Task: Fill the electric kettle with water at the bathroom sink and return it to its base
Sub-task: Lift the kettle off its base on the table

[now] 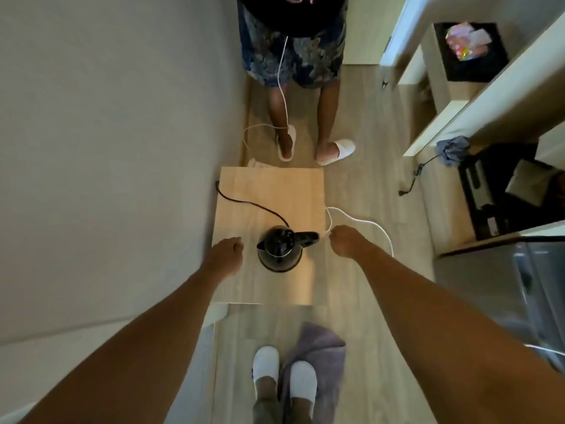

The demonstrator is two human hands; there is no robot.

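A black electric kettle (279, 250) stands upright on a small light wooden table (269, 191), its handle pointing right and its spout left. A black power cord (244, 203) runs from under the kettle to the table's far left corner; the base is hidden beneath the kettle. My left hand (224, 255) hovers just left of the kettle with fingers curled, holding nothing. To the right of the handle my right hand (347, 243) is loosely closed, a short gap away from it. A white cable (360, 221) passes by its fingers; whether the hand grips it is unclear.
Another person (293, 56) in white slippers stands just beyond the table. A grey wall (107, 133) lies to the left. A purple cloth (318, 344) lies on the wood floor by my slippered feet. Shelving and a dark unit (501, 191) line the right side.
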